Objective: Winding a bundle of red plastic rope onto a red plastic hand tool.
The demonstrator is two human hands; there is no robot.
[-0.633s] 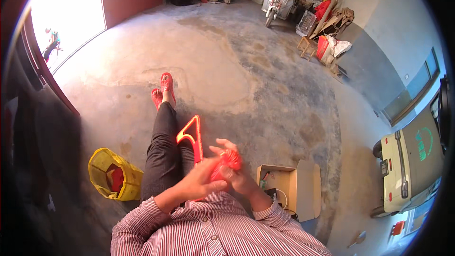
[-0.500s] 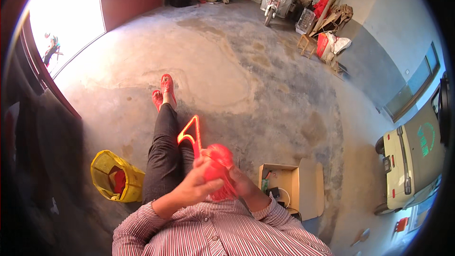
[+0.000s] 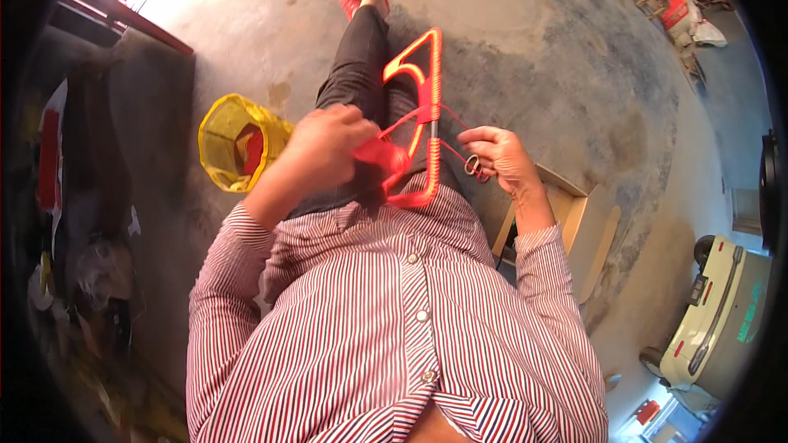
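While you sit with legs stretched toward the top of the frame, a yellow basket [image 3: 234,143] with something red inside stands on the concrete at centre left, just beside your left forearm. An open cardboard box [image 3: 587,221] lies at centre right, partly hidden behind your right wrist. At frame centre, a red-wrapped wire hanger frame [image 3: 420,107] stands upright over your lap, red cord running from it to both sides. Your left hand [image 3: 324,148] is closed around the red cord bundle [image 3: 379,156]. Your right hand [image 3: 501,160] pinches the metal hook [image 3: 474,166], fingers together.
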